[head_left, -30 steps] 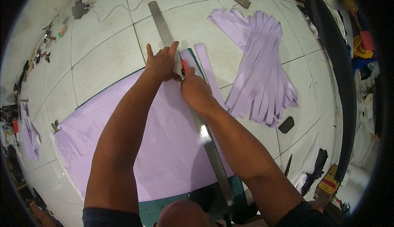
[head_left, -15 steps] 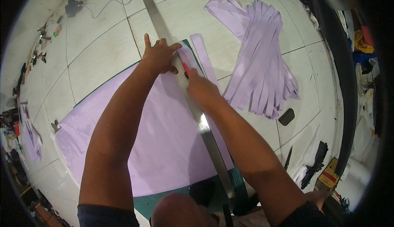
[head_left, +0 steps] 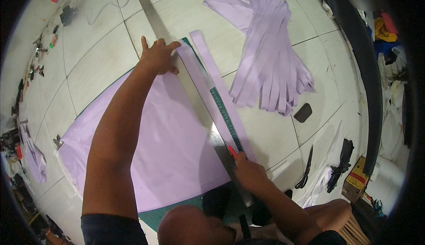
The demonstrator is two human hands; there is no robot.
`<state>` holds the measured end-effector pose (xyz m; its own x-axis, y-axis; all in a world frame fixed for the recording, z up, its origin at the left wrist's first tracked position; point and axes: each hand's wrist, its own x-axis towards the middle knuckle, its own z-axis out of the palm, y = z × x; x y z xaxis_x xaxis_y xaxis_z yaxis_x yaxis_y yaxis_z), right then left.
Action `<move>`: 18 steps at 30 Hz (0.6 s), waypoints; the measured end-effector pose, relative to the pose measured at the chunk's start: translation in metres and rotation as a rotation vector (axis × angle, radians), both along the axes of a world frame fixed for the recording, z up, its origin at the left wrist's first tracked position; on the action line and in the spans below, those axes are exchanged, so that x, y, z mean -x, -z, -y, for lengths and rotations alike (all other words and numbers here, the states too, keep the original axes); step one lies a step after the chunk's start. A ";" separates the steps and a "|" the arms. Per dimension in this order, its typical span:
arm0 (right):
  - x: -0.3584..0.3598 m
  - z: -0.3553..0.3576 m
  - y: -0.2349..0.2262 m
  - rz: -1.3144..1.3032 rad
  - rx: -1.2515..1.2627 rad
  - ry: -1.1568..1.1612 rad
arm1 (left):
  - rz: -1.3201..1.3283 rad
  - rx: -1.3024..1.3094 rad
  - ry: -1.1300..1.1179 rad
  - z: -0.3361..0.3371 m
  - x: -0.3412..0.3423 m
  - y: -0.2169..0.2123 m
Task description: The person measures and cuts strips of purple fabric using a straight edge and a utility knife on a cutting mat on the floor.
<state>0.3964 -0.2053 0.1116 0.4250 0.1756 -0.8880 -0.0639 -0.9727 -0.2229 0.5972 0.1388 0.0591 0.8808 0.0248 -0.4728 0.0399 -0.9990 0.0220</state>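
Note:
A lilac fabric sheet (head_left: 168, 130) lies on a green cutting mat (head_left: 164, 220) on the floor. Across its right side runs a long metal ruler (head_left: 152, 18). My left hand (head_left: 159, 59) presses on the ruler's upper part, fingers spread. Down by the ruler's lower half, my right hand (head_left: 251, 173) grips a red cutter knife (head_left: 232, 152) against the ruler's right edge; its blade is hidden. A narrow lilac band (head_left: 201, 87) lies along that edge, with the mat's marked border showing beside it. Further right is a loose lilac strip (head_left: 207, 61).
A bundle of lilac strips (head_left: 265, 54) lies at the upper right, above a small dark block (head_left: 303, 112). Black scissors (head_left: 304, 172) rest at the lower right. A metal clip (head_left: 58, 142) sits at the fabric's left corner. A long black roll (head_left: 361, 68) lines the right side.
My right hand has drawn the cutter knife down along the ruler toward me. My left hand stays on the ruler. More of the mat's marked border now shows.

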 end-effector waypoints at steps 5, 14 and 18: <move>-0.007 0.011 -0.038 0.159 -0.079 0.162 | 0.031 0.030 -0.054 -0.008 0.003 -0.001; 0.036 0.075 0.019 0.358 -0.300 0.449 | 0.274 0.009 -0.244 0.016 -0.016 0.021; 0.051 0.083 0.030 0.411 -0.297 0.419 | 0.358 0.056 -0.223 0.018 -0.007 0.030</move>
